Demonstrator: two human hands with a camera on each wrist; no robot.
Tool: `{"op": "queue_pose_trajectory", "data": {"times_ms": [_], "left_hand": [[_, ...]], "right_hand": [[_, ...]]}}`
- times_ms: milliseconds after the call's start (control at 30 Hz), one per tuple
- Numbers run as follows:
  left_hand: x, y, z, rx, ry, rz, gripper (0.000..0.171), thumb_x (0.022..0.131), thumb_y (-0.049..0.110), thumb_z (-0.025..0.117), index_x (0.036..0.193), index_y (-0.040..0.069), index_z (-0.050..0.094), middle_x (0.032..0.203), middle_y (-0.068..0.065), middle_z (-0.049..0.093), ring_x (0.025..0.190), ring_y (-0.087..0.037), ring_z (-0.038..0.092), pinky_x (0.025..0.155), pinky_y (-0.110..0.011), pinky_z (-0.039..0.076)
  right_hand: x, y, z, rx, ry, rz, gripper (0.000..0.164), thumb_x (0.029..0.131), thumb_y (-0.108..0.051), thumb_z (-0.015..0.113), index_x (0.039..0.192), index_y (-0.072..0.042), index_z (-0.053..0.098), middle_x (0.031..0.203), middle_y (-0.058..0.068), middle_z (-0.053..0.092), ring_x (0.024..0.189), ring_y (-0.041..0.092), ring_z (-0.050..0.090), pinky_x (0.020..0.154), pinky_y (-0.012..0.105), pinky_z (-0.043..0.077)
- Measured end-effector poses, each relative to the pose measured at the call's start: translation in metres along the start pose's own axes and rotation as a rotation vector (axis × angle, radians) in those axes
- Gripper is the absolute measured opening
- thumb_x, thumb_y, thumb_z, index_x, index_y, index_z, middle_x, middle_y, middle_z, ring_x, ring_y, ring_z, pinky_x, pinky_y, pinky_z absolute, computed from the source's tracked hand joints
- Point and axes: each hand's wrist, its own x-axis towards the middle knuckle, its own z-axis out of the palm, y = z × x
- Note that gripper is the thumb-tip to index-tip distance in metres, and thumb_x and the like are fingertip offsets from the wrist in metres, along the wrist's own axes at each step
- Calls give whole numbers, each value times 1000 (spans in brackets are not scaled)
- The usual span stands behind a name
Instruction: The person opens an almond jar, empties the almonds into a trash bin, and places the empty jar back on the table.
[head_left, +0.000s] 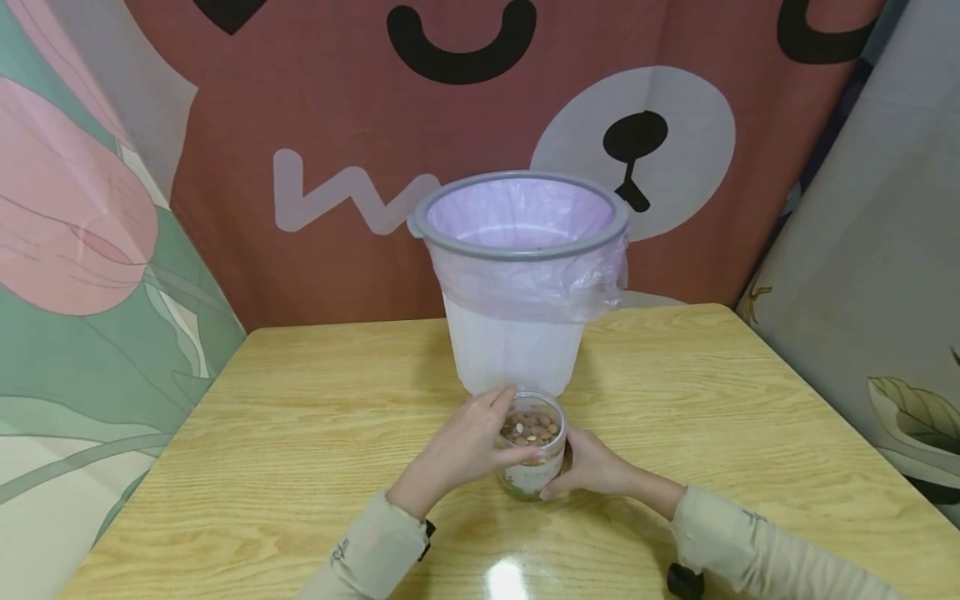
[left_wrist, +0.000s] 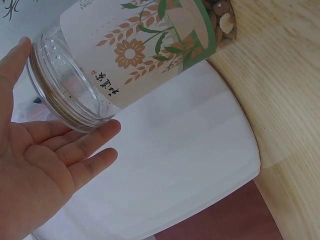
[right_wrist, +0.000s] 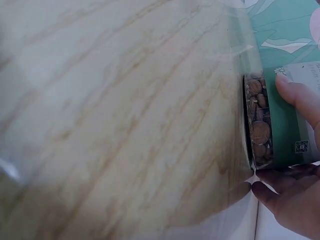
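A clear jar of nuts stands about upright in front of the white bin, held between both hands. Its paper label is cream and green, with leaves and a flower. My left hand holds the jar's clear top, the thumb on the near side and the fingers around the far side. Low on the jar, my right hand grips the side. In the right wrist view, the right thumb lies on the label and brown nuts show near the base. Whether the base touches the table I cannot tell.
Directly behind the jar stands a white bin with a grey rim and a pale purple liner bag. All this is on a wood-grain table. Printed cloths hang behind and at both sides.
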Motion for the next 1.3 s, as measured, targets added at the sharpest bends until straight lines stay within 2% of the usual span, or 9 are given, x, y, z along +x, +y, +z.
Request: {"op": "queue_pose_trajectory", "data": {"times_ms": [300,633,800,1000,1200,1300], "left_hand": [[-2,-2,0,-73,-27,-8,87,78,50,61,133,-10,31,133,-23,37,122,-29,37,98,-34,30],[-5,-5,-2,-110,-68,-8,84,81,49,58,135,-8,28,136,-23,33,125,-30,33,98,-36,29],[-5,-5,-3,-101,-90,-4,83,83,51,54,135,-8,28,136,-24,32,125,-31,32,99,-37,28],[-6,-5,-4,-99,-116,-9,83,85,54,49,135,-8,28,137,-22,31,126,-29,30,99,-37,28],[-6,-5,-4,-121,-144,-9,80,85,52,49,138,-4,26,138,-20,31,126,-29,31,99,-38,29],[-7,-5,-4,-135,-146,-15,79,84,50,50,138,-2,25,138,-19,31,126,-28,31,99,-39,28]], "right_hand": [[-5,2,-4,-2,32,-7,91,64,-17,81,135,1,28,123,14,47,108,28,49,89,31,40],[-12,-9,-9,-77,59,88,85,61,-23,82,128,3,36,109,10,50,96,23,51,78,27,46],[-14,-11,-11,-113,63,113,82,60,-25,83,123,4,39,106,8,50,93,22,50,76,29,47],[-16,-9,-12,-143,56,73,80,61,-26,82,121,3,39,104,6,51,91,20,50,75,32,47],[-19,-12,-10,-162,34,-3,80,62,-30,81,127,-6,41,111,1,52,96,17,51,79,34,44],[-19,-13,-10,-168,38,-10,78,61,-31,81,127,-12,42,112,-4,52,98,16,51,80,36,42]]}}
